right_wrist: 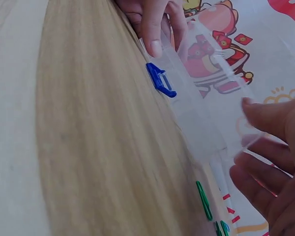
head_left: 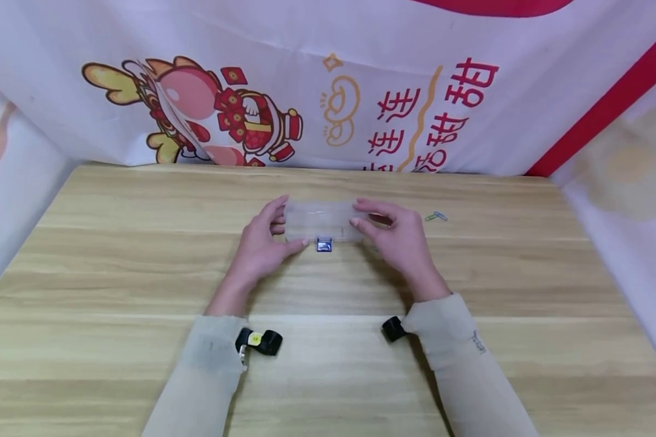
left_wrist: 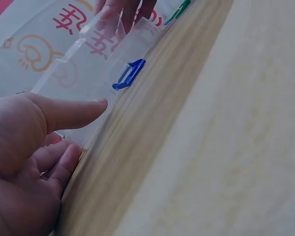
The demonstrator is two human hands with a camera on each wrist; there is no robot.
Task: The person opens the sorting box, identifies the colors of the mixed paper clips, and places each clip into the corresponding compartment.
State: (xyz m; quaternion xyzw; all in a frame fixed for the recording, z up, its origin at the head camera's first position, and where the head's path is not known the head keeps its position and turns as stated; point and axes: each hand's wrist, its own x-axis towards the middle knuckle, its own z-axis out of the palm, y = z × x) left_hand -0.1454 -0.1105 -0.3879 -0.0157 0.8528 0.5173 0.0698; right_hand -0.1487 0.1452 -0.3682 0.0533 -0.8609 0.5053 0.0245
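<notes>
A clear plastic box (head_left: 317, 221) with a blue latch (head_left: 324, 245) on its front lies at the far middle of the wooden table. My left hand (head_left: 259, 243) grips its left end, thumb along the front and fingers around the side. In the right wrist view the box's clear lid (right_wrist: 219, 93) stands raised at an angle from the body. My right hand (head_left: 396, 237) pinches the lid at the right end between thumb and fingers. The latch (left_wrist: 130, 74) hangs on the near side in the left wrist view.
A green paper clip (head_left: 430, 216) and a blue paper clip (head_left: 441, 215) lie on the table right of my right hand. A printed white cloth (head_left: 317, 79) hangs behind the table's back edge. Both sleeves carry black wrist cameras.
</notes>
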